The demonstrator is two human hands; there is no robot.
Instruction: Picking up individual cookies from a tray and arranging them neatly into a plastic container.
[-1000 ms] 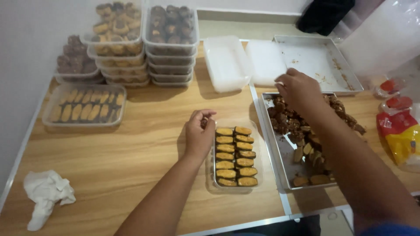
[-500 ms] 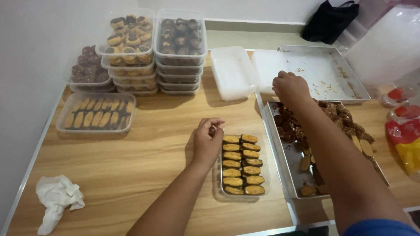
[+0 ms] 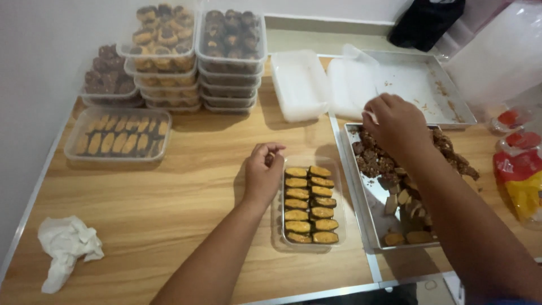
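Note:
My left hand [image 3: 263,174] rests on the wooden table [image 3: 169,197] at the left side of a clear plastic box [image 3: 341,237]. The box holds two rows of yellow cookies with dark edges [image 3: 309,203]. The hand's fingers are curled, and a small dark piece seems pinched at their tips. My right hand [image 3: 398,125] hovers over the far end of a metal tray [image 3: 372,203] of loose brown cookies [image 3: 384,164]. It pinches the near edge of a white plastic lid [image 3: 353,79], whose far corner is lifted.
An empty metal tray with crumbs [image 3: 420,79] lies at the back right, beside a white upturned box [image 3: 299,85]. Stacks of filled cookie boxes [image 3: 231,51] stand at the back, with a lidded box [image 3: 118,135] at left. There are also a crumpled tissue [image 3: 68,251] and red-yellow bags [image 3: 519,181].
My right hand came back toward me from the white lid's edge, now holding it with its far corner raised. The left hand stayed beside the clear box.

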